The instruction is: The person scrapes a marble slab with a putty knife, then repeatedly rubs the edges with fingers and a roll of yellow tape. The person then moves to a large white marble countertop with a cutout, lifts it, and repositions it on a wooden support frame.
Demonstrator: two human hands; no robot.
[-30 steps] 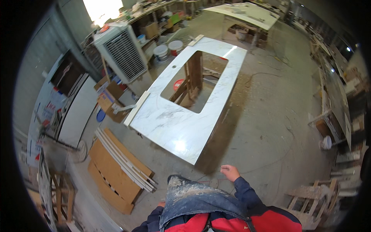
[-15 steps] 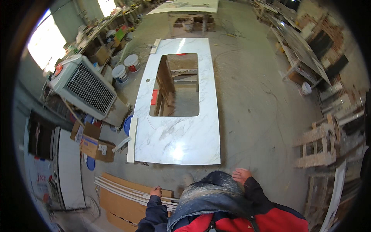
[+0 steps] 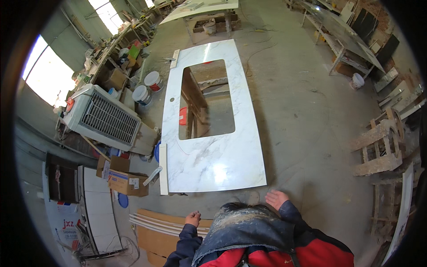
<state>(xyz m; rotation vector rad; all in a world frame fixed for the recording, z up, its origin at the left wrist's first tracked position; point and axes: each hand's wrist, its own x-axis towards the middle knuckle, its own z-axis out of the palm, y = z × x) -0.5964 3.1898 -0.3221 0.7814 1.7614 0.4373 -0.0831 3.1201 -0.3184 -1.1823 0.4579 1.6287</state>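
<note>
A white, grey-veined stone slab [image 3: 213,160] lies in front of me, with a large rounded rectangular cutout and a small round hole beside it. My left hand [image 3: 192,218] is low near my apron [image 3: 249,224], its fingers curled; whatever it may hold is too small to make out. Below the slab's near right corner, my right hand [image 3: 276,199] is held out with fingers stretched and nothing in them. Neither hand touches the slab. Along its left edge sit a pale strip [image 3: 163,171] near me and a shorter pale block [image 3: 175,58] farther off.
Left of the slab are an air cooler [image 3: 109,118], an opened cardboard box [image 3: 126,180] and paint buckets [image 3: 153,81]. Flat cardboard [image 3: 155,240] with long white strips lies by my left arm. A wooden frame [image 3: 378,149] and a long bench [image 3: 340,40] stand at right.
My view has turned, so the slab looks more slanted and its near end sits farther right. My right hand's fingers have spread out; my left hand stays curled.
</note>
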